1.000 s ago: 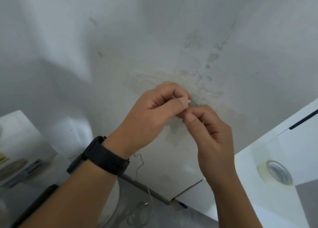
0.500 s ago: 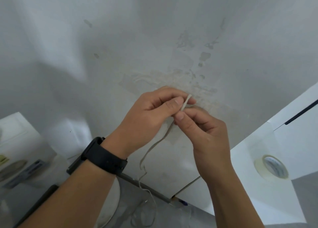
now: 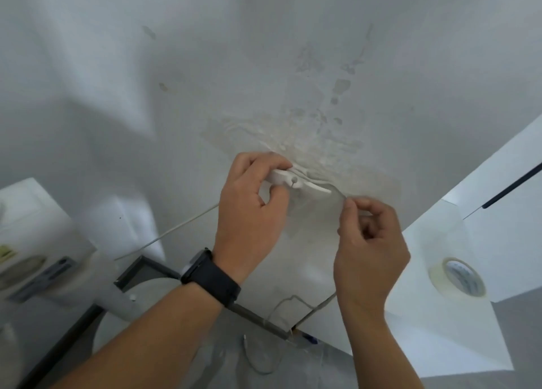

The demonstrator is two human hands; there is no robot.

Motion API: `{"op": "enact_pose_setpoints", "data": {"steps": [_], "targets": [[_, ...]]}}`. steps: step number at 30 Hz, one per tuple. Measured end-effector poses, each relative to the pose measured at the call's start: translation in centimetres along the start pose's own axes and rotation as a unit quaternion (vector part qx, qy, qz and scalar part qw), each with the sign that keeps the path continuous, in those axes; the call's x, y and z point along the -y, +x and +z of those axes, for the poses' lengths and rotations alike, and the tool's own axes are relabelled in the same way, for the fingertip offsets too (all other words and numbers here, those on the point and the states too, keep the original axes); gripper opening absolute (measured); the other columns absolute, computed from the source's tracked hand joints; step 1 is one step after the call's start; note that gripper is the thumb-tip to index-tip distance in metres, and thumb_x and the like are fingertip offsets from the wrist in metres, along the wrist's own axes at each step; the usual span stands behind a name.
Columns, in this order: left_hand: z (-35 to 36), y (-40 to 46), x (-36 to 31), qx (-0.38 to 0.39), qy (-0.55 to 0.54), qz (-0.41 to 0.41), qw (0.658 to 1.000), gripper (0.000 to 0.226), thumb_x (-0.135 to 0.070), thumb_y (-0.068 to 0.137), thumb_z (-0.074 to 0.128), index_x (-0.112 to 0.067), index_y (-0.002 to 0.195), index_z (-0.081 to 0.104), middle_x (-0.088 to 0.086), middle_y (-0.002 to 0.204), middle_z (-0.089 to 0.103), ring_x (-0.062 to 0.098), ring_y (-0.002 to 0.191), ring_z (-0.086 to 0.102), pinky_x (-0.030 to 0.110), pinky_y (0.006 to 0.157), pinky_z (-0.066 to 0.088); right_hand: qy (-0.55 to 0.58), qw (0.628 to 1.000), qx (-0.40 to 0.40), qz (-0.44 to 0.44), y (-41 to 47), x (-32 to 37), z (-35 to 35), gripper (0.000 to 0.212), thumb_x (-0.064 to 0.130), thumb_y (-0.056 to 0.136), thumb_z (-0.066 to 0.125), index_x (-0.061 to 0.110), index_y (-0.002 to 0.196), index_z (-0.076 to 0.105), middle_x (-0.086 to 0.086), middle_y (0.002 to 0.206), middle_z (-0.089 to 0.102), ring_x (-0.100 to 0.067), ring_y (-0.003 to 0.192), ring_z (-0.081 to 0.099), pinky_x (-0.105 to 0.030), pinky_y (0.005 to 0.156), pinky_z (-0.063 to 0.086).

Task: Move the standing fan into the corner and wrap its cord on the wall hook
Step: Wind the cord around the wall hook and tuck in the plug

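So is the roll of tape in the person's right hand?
No, the roll of tape lies on the white surface, apart from the right hand.

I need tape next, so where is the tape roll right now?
In the head view the tape roll lies at the far right on the white surface, just right of the right hand.

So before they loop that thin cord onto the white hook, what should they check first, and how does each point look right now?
1. Wall hook steadied: ok, the left hand grips its left end.
2. Cord in hand: ok, the right hand pinches it just right of the hook.
3. Cord already looped on the hook: cannot tell, the frame is blurred there.
4. Hook fixed firmly: cannot tell; the wall around it is patchy and peeling.
5. Slack left: ok, more cord hangs low by the floor.
6. Fan in the corner: cannot tell.
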State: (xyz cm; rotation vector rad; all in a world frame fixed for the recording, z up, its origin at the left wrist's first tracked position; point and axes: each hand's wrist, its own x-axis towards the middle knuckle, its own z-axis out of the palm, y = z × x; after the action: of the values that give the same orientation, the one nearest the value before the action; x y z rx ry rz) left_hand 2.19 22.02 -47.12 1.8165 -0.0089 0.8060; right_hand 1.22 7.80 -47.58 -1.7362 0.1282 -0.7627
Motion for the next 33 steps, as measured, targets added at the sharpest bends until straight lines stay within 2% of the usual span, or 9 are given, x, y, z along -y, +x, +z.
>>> {"op": "enact_pose_setpoints", "data": {"steps": [7, 11, 15, 17, 19, 22, 26, 30, 33], "targets": [[-0.3, -1.5, 0.8, 0.031, 0.142, -0.010, 0.989, 0.050, -0.021, 0.084, 0.058, -0.041, 0.130, 0.064, -0.012, 0.139, 0.043, 0.016, 0.123, 0.039, 0.028, 0.105, 0.029, -0.008, 0.993, 0.110, 0.036, -0.6, -0.4, 0.7, 0.013, 0.016, 0.095, 0.071, 0.026, 0.088, 0.077, 0.006, 0.053, 0.051, -0.006, 0.050, 0.043, -0.015, 0.054, 0.038], [-0.6, -1.6, 1.1, 0.025, 0.156, -0.008, 0.987, 0.059, -0.022, 0.086, 0.055, -0.044, 0.141, 0.058, -0.011, 0.123, 0.040, 0.014, 0.111, 0.036, 0.031, 0.100, 0.030, 0.027, 0.986, 0.147, 0.076, -0.2, 1.0, 0.8, 0.019, 0.020, 0.095, 0.071, 0.027, 0.080, 0.079, -0.015, 0.064, 0.057, -0.008, 0.051, 0.039, -0.019, 0.049, 0.036], [-1.0, -2.2, 1.1, 0.063, 0.064, 0.007, 0.996, 0.063, -0.017, 0.089, 0.053, -0.038, 0.148, 0.051, -0.015, 0.113, 0.054, 0.009, 0.109, 0.046, 0.026, 0.098, 0.040, 0.071, 0.972, 0.197, 0.106, -1.6, 1.6, 1.7, 0.018, 0.019, 0.093, 0.075, 0.033, 0.085, 0.080, -0.003, 0.070, 0.073, -0.008, 0.056, 0.053, -0.020, 0.055, 0.045], [-1.2, -2.5, 0.9, 0.060, 0.011, 0.002, 0.998, 0.056, -0.010, 0.088, 0.056, -0.033, 0.140, 0.053, -0.014, 0.112, 0.061, 0.013, 0.106, 0.056, 0.027, 0.090, 0.048, 0.088, 0.970, 0.202, 0.105, -2.3, 1.8, 2.3, 0.023, 0.017, 0.093, 0.075, 0.037, 0.084, 0.078, -0.006, 0.078, 0.075, -0.022, 0.058, 0.059, -0.018, 0.057, 0.046], [-1.3, -2.6, 1.1, 0.039, -0.061, -0.049, 0.996, 0.036, -0.007, 0.088, 0.058, -0.029, 0.116, 0.055, -0.011, 0.103, 0.068, 0.020, 0.089, 0.067, 0.042, 0.078, 0.056, 0.084, 0.972, 0.195, 0.100, -2.5, 1.8, 2.5, 0.023, 0.016, 0.093, 0.075, 0.038, 0.086, 0.077, -0.009, 0.081, 0.074, -0.033, 0.066, 0.060, -0.015, 0.057, 0.045], [-1.9, -2.4, 1.3, 0.061, -0.098, -0.119, 0.986, 0.017, -0.004, 0.095, 0.059, -0.021, 0.095, 0.061, -0.002, 0.088, 0.073, 0.024, 0.076, 0.072, 0.041, 0.069, 0.059, 0.079, 0.966, 0.219, 0.107, -2.1, 1.7, 2.2, 0.019, 0.015, 0.095, 0.072, 0.031, 0.102, 0.080, -0.008, 0.064, 0.069, -0.013, 0.051, 0.052, -0.015, 0.052, 0.041], [-2.7, -2.1, 0.5, 0.148, -0.168, -0.191, 0.956, 0.013, -0.005, 0.101, 0.058, 0.000, 0.090, 0.064, 0.005, 0.065, 0.068, 0.017, 0.059, 0.065, 0.031, 0.059, 0.054, 0.115, 0.941, 0.307, 0.084, -1.9, 2.0, 2.0, 0.026, 0.005, 0.100, 0.063, 0.025, 0.107, 0.077, -0.004, 0.063, 0.071, -0.011, 0.052, 0.060, -0.023, 0.051, 0.050], [-3.1, -1.5, 0.5, 0.173, -0.178, -0.236, 0.939, 0.014, -0.014, 0.101, 0.061, -0.009, 0.091, 0.068, 0.006, 0.078, 0.076, 0.022, 0.071, 0.074, 0.038, 0.069, 0.058, 0.065, 0.926, 0.362, 0.080, -0.3, 1.8, 1.3, 0.031, 0.008, 0.101, 0.060, 0.029, 0.121, 0.071, 0.011, 0.090, 0.080, -0.005, 0.075, 0.071, -0.018, 0.064, 0.053], [-3.4, -1.3, 0.6, 0.202, -0.183, -0.263, 0.925, 0.010, -0.019, 0.101, 0.063, -0.011, 0.099, 0.069, 0.003, 0.087, 0.078, 0.025, 0.073, 0.076, 0.037, 0.068, 0.059, 0.022, 0.921, 0.383, 0.066, 0.2, 1.8, 1.4, 0.035, 0.010, 0.102, 0.060, 0.035, 0.126, 0.067, 0.022, 0.090, 0.077, 0.005, 0.074, 0.065, -0.016, 0.063, 0.050]]}}
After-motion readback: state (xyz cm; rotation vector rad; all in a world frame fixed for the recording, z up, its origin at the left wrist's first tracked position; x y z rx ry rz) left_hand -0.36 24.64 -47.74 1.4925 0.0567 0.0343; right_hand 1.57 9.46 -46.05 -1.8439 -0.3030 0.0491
